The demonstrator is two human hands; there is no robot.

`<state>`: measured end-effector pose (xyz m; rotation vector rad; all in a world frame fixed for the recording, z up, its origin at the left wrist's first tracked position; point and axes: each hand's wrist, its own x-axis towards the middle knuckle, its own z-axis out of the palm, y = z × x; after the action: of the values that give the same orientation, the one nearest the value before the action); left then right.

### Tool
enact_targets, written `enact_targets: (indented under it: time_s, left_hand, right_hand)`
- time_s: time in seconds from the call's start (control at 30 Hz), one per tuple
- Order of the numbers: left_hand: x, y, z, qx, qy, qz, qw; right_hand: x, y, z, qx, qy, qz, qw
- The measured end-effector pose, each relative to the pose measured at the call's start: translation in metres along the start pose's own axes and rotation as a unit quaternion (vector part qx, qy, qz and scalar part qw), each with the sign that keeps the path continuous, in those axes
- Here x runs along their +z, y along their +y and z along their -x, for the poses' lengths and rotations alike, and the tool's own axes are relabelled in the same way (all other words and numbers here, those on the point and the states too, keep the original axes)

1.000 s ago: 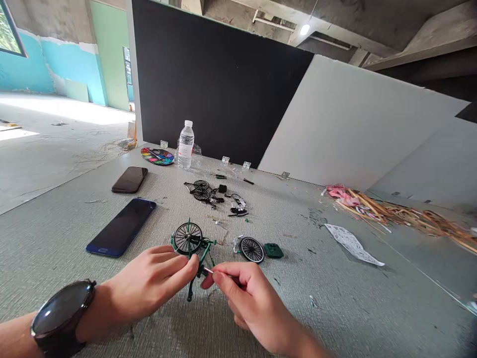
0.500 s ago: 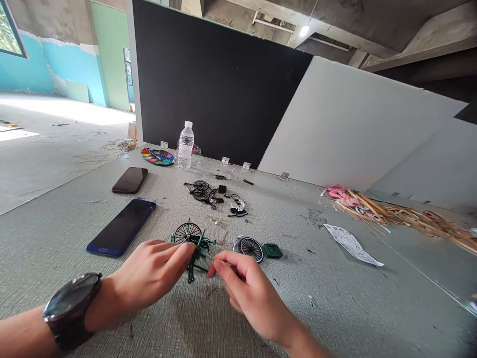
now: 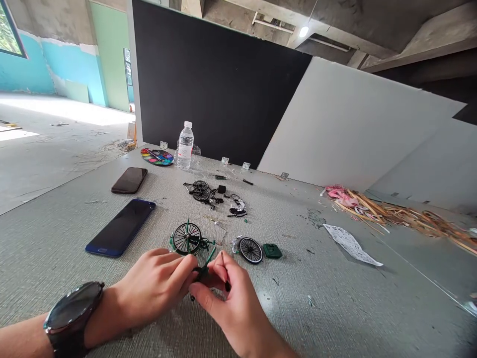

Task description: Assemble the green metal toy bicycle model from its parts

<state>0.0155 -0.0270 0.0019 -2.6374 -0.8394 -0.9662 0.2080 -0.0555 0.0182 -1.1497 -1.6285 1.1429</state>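
Brought closer together since the earlier view, the hands now almost meet, and a thin dark pin (image 3: 223, 263) appears upright rather than level. The green frame (image 3: 206, 263) of a model bicycle is held just above the table, with its spoked front wheel (image 3: 186, 238) just beyond the hands. The frame is pinched by the curled fingers and thumb of the left hand (image 3: 152, 286). The pin seems to be gripped between the thumb and forefinger of the right hand (image 3: 227, 293), though how it meets the frame is hidden by the fingers. A short pinch close to the joint would likely be steadiest, with the frame braced so that the pin is not bent.

Just right of the hands lie a loose spoked wheel (image 3: 250, 250) and a green plastic block (image 3: 272, 251), which could be knocked by the right hand. Farther off are a heap of small black parts (image 3: 212, 194), a blue smartphone (image 3: 121, 227) and a water bottle (image 3: 185, 146).
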Motion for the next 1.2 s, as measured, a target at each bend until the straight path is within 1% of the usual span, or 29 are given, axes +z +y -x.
enact_targets:
  time_s: [0.13,0.27,0.4,0.57,0.67,0.77,0.87,0.93,1.0,1.1,1.2]
  left_hand:
    - [0.001,-0.001,0.000,-0.010,-0.022,-0.004,1.000]
    - [0.001,0.000,0.000,-0.016,-0.037,-0.005,0.999]
    - [0.000,0.001,0.000,-0.016,-0.063,0.003,0.998]
    - [0.000,-0.002,-0.001,-0.018,-0.055,-0.015,0.998]
    - [-0.001,-0.001,-0.001,-0.020,-0.067,-0.006,0.998]
    - [-0.003,-0.002,0.000,-0.015,-0.081,0.010,0.997]
    - [-0.007,-0.007,0.002,-0.006,-0.075,0.017,0.997]
    - [-0.009,-0.013,0.004,-0.006,-0.043,0.013,0.999]
    - [-0.009,-0.020,0.007,-0.026,-0.026,0.017,0.999]
    - [-0.005,-0.026,0.011,-0.046,-0.022,0.025,0.998]
    - [0.000,-0.027,0.012,-0.047,-0.032,0.025,0.998]
  right_hand:
    - [-0.002,0.001,-0.003,-0.024,0.018,-0.021,0.999]
    - [-0.007,0.003,-0.005,-0.019,0.016,-0.040,0.999]
    - [-0.007,0.003,-0.005,-0.024,0.015,-0.032,0.999]
    - [-0.007,0.002,-0.006,-0.015,0.012,-0.056,0.998]
    - [-0.007,0.002,-0.005,-0.016,0.013,-0.054,0.998]
    - [-0.011,0.002,-0.006,-0.038,0.005,-0.003,0.999]
    - [-0.023,0.002,-0.009,-0.067,0.009,0.094,0.993]
    - [-0.036,0.003,-0.014,-0.101,0.034,0.167,0.980]
    - [-0.050,0.005,-0.019,-0.131,0.069,0.238,0.960]
    - [-0.069,0.010,-0.028,-0.128,0.079,0.313,0.938]
    - [-0.081,0.015,-0.033,-0.114,0.061,0.335,0.933]
